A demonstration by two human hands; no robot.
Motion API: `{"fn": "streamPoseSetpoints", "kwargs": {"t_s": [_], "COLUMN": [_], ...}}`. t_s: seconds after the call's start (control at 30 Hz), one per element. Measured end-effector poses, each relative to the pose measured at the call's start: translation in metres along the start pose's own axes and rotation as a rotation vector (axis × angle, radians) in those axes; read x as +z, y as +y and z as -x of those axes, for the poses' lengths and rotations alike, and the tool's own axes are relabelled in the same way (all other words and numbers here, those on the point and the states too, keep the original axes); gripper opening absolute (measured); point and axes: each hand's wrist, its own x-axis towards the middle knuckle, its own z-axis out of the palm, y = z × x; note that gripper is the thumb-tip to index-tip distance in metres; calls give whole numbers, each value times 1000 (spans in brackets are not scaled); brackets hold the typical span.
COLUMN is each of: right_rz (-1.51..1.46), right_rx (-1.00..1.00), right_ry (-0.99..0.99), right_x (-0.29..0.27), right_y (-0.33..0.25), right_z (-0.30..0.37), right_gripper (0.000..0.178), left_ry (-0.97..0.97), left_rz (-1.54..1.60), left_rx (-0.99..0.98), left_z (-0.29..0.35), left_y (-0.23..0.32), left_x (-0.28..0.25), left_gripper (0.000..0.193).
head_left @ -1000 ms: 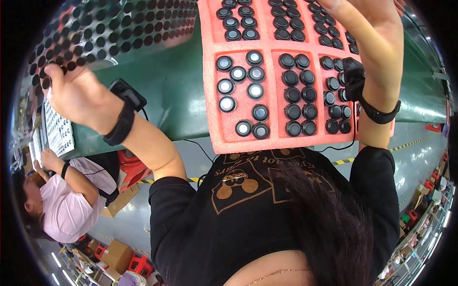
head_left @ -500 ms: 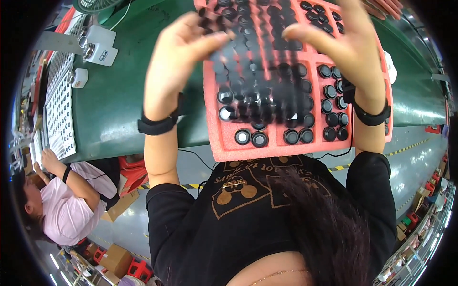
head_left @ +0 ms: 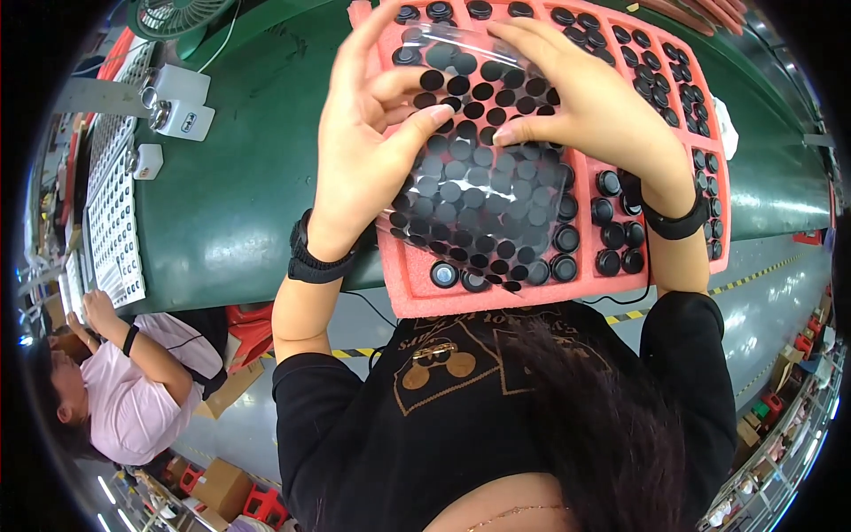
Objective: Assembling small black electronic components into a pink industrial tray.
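Note:
A clear plastic sheet of round black stickers is curled between my two hands, above a pink foam tray. My left hand grips its left part, with the thumb over the sheet and some fingers behind it. At its upper right, my right hand pinches the sheet, the thumb lying near the left thumb. Round black parts sit in rows in the tray's compartments. One part at the near left has a pale top. The curled sheet partly hides the tray's left compartments.
A green table lies under the tray. To the left stand a white box-shaped device, a green fan and white sheets with dark marks. Another person in a pink top works at the far left.
The sheet was blurred by motion and hung flatter; now it is curled and steadier. Both hands have closed in on it, thumbs nearer each other. The tray has shifted slightly toward me.

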Motion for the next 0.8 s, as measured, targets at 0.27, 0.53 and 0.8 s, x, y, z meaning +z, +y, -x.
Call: {"fn": "streamPoseSetpoints", "kwargs": {"t_s": [0.27, 0.53, 0.8], "right_rz": [-445, -485, -589], "right_rx": [354, 333, 402], "right_ry": [-214, -442, -72], "right_x": [7, -1, 8], "right_y": [5, 3, -12], "right_z": [-1, -3, -2], "right_gripper": [31, 19, 16], "left_ry": [143, 63, 115], "left_rz": [-853, -344, -357], "left_rx": [452, 84, -23], "left_z": [-13, -2, 3], "left_y": [-11, -10, -11], "left_x": [-16, -5, 0], "left_gripper": [36, 15, 7]}}
